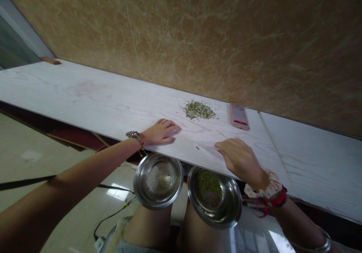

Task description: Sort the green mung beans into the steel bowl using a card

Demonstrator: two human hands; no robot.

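Note:
On the white wooden ledge point(118, 94), a loose pile of green mung beans mixed with white rice-like grains point(199, 110) lies beyond both hands. My left hand point(161, 131) rests on the ledge with its fingers stretched out and thumb apart, holding nothing. Close to the front edge, my right hand point(240, 157) is closed, thumb and fingertips pressed together; anything between them is hidden. A steel bowl point(138, 187) with white grains sits over my left leg. Beside it, over my right leg, a second steel bowl point(236, 204) tilts and holds green beans.
A phone point(239, 117) in a pink case lies right of the pile. Several tiny dark bits point(197, 147) are near the ledge's front edge. Behind rises a brown marbled wall point(181, 38). A cable point(106, 219) runs low at the left.

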